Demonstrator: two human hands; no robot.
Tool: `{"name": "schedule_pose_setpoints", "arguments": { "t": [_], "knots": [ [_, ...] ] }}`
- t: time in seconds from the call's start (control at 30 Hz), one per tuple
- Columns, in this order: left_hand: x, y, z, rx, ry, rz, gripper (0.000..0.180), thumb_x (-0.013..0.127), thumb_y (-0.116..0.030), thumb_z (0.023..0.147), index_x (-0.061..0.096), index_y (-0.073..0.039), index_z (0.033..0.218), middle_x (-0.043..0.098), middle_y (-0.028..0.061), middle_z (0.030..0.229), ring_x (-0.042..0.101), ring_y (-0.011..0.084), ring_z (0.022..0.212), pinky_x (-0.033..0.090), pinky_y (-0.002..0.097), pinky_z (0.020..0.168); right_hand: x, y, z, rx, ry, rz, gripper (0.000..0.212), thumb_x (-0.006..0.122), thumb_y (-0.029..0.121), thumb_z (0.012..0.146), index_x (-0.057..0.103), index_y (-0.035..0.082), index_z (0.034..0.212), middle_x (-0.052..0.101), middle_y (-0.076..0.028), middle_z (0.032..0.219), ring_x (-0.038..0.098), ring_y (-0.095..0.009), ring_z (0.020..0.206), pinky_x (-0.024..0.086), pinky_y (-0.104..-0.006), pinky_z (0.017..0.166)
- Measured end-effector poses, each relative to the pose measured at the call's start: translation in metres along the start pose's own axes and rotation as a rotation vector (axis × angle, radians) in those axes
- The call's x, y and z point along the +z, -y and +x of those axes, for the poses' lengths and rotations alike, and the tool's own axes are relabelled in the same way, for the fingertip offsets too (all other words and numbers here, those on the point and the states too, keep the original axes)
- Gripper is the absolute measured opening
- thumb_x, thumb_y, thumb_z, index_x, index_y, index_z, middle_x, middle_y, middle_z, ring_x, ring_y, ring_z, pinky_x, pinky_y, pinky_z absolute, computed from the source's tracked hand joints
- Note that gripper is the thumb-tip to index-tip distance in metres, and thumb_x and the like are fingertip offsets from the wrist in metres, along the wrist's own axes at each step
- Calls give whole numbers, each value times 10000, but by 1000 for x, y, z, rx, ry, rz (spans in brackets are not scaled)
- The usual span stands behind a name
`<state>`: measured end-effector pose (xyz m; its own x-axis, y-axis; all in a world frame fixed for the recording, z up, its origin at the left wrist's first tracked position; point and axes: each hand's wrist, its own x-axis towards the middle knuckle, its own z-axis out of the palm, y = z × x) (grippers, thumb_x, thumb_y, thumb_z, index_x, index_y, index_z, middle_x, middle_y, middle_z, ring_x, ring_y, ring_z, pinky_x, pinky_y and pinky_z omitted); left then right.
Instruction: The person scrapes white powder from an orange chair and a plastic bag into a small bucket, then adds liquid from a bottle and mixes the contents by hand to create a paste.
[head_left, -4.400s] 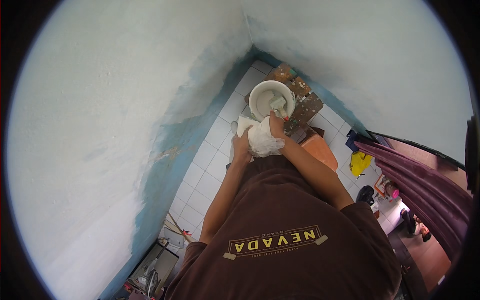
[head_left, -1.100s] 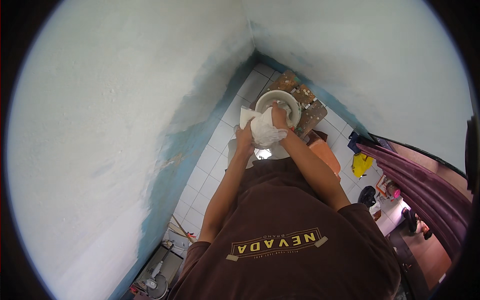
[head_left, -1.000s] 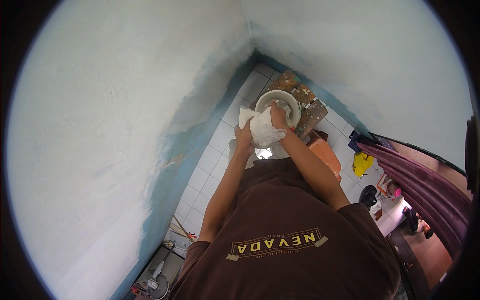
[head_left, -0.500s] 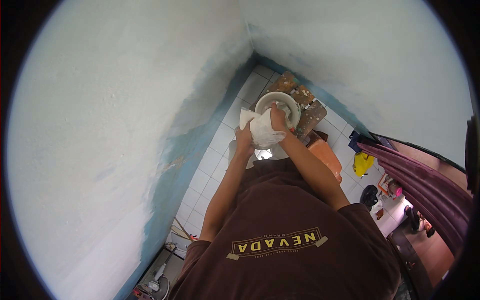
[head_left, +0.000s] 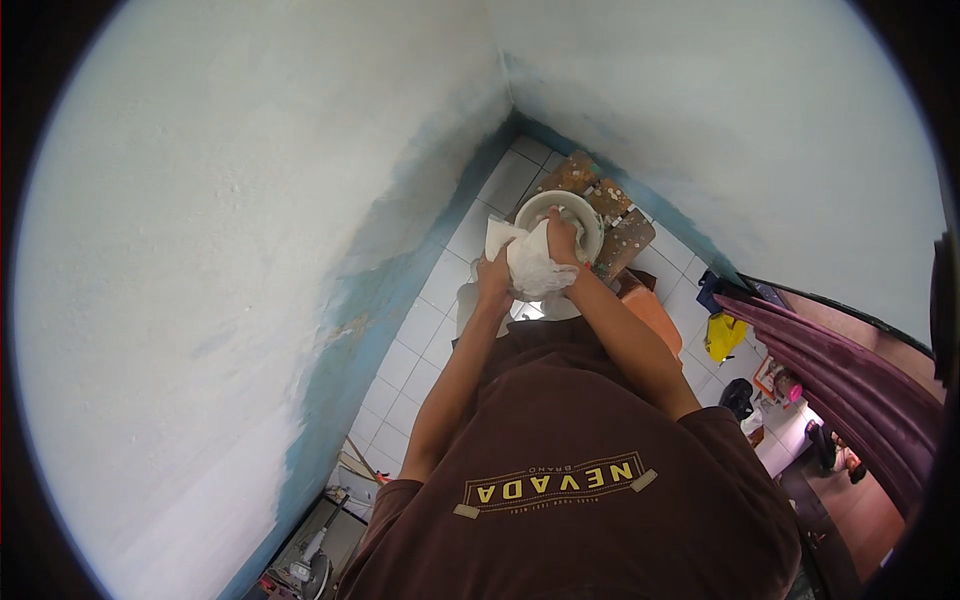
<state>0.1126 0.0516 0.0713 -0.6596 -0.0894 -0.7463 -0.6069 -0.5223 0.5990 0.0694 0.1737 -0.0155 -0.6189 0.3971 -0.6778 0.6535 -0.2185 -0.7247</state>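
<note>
Patchy walls (head_left: pixel 200 250) behind crinkly bag (head_left: pixel 531 260), round bucket (head_left: pixel 560 197)

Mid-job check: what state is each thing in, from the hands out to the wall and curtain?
Left hand: gripping the bag's side.
Right hand: gripping the bag beside the bucket.
White bag: held, crumpled.
Bucket: upright, open-topped.
Wooden bench: paint-spattered.
Left wall: whitish above, blue low down.
Curtain: bunched in folds.

- White bucket (head_left: pixel 597 230): near side hidden behind the white bag (head_left: pixel 532 262).
- Left grip (head_left: pixel 495 275): fingers partly hidden by the bag.
- Brown shirt (head_left: pixel 600 430): cut off below.
- Purple curtain (head_left: pixel 850 370): cut off at right.
</note>
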Motion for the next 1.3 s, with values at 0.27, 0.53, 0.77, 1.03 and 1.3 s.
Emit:
{"name": "schedule_pose_setpoints", "arguments": {
  "t": [0.27, 0.53, 0.77, 1.03, 1.3],
  "knots": [
    [-4, -4, 0, 47, 35, 44, 386, 626, -148, 951, 538, 38, 1278, 674, 161, 1152, 702, 278, 980, 598, 405, 818, 8, 12, -10, -48, -18, -115, 599, 494, 464, 968, 721, -80, 865, 713, -243, 811, 702, -386, 807, 511, -454, 778],
    [-4, 3, 2, 47, 9, 21, 353, 640, -97, 934, 569, 47, 1247, 685, 150, 1123, 701, 267, 956, 597, 400, 803, 4, 10, -10, -46, -6, 30, 581, 493, 448, 975, 719, -72, 846, 709, -235, 783, 703, -378, 780, 513, -455, 761],
    [4, -3, -2, 60, 20, 131, 378, 623, -136, 940, 555, 26, 1275, 684, 144, 1136, 696, 272, 986, 591, 400, 813, 4, 1, 3, -58, -31, -22, 556, 509, 420, 978, 718, -79, 849, 715, -238, 797, 704, -398, 777, 517, -459, 748],
    [-7, 19, 12, 104, -4, 51, 377, 691, -101, 897, 589, 53, 1225, 690, 153, 1091, 687, 246, 940, 567, 364, 802, -8, 2, 1, -83, 22, -102, 581, 506, 434, 980, 708, -100, 875, 712, -251, 828, 705, -382, 818, 513, -453, 767],
    [-7, 32, 16, 91, -104, 157, 366, 691, -132, 899, 599, 44, 1207, 701, 148, 1067, 694, 239, 913, 569, 367, 771, -19, 3, -1, -23, 156, -20, 561, 507, 436, 990, 723, -70, 881, 701, -154, 782, 673, -265, 717, 514, -384, 692]
  ]
}}
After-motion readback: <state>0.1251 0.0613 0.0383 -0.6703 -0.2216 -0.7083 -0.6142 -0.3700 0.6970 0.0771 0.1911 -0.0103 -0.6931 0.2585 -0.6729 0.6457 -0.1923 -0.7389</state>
